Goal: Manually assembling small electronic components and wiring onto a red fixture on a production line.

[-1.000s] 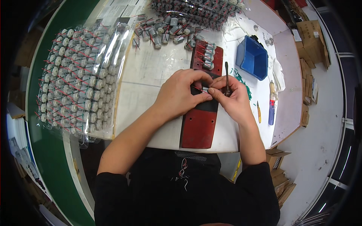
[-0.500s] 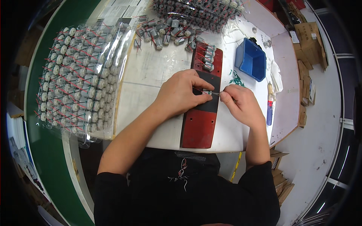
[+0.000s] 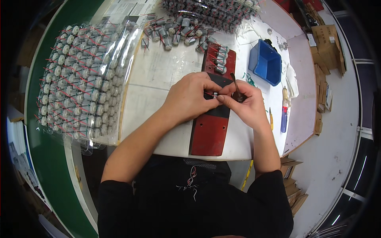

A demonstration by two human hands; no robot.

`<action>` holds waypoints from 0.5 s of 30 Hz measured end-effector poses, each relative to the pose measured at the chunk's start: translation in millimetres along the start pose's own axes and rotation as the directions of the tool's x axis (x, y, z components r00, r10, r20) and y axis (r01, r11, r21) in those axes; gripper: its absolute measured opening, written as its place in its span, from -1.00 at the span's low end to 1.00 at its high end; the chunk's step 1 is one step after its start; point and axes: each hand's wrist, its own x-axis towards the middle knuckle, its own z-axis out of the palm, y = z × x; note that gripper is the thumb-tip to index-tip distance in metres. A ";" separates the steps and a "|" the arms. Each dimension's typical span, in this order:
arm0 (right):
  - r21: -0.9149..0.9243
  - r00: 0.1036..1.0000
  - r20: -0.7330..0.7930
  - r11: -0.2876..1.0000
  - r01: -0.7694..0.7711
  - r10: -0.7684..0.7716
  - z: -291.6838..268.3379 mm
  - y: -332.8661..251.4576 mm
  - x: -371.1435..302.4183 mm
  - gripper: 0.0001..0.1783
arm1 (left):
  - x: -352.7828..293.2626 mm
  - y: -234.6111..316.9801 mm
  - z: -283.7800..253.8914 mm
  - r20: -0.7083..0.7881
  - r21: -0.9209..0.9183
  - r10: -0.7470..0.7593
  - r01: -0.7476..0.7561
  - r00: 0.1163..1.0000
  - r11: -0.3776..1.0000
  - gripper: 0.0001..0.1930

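Basically, the small motor (image 3: 215, 95) sits between both hands over the black band (image 3: 217, 112) of the red board (image 3: 208, 137). Left hand (image 3: 190, 93) comes from its left, thumb and index fingers pinching the can; right hand (image 3: 249, 104) meets its right end, thumb and index fingers pressed close together there. Both about equally near. Long axis looks roughly left-right, across the board's length, but the fingers cover most of it, so treat that as probable.

Right hand also grips a dark-handled tool (image 3: 239, 96), thin shaft pointing away from the wearer, off the motor.

Beyond the hands, a row of motors (image 3: 220, 62) lies on the board's far end: smooth grey cylinders, side by side. Board is long, flat, rectangular, worn red with small round holes near its near end; band is matte black.

On the white surface (image 3: 154, 71): loose motor pile (image 3: 174, 33) with thin red leads, glossy clear plastic tray (image 3: 129, 61) at left, rigid blue bin (image 3: 257, 59) at right, screwdriver (image 3: 284, 113) with a blue-and-red handle near it.
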 end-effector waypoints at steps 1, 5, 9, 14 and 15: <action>0.001 1.000 0.001 1.000 -0.003 0.003 0.5 1.6 -0.1 -0.85 | -0.1 -0.6 0.6 -0.014 -0.002 0.017 -0.017 1.000 1.000 -0.70; -0.067 0.996 -0.003 0.994 0.085 -0.086 2.3 5.1 -1.6 -0.90 | 0.3 -5.0 1.3 -0.034 0.012 0.083 -0.082 0.996 0.997 -0.69; 0.204 0.993 0.025 0.972 -0.119 0.117 1.9 3.2 -4.6 -0.92 | -0.6 -5.7 1.7 -0.040 0.038 0.113 -0.111 0.993 0.993 -0.72; 0.230 0.998 -0.025 0.972 -0.044 0.052 4.8 14.9 -6.0 -0.91 | -1.0 -4.8 1.5 -0.076 0.119 0.164 -0.154 0.984 0.981 -0.78; 0.186 0.998 -0.062 0.982 0.038 -0.027 5.9 18.1 -6.2 -0.91 | -0.6 -4.1 1.2 -0.075 0.119 0.166 -0.156 0.983 0.981 -0.78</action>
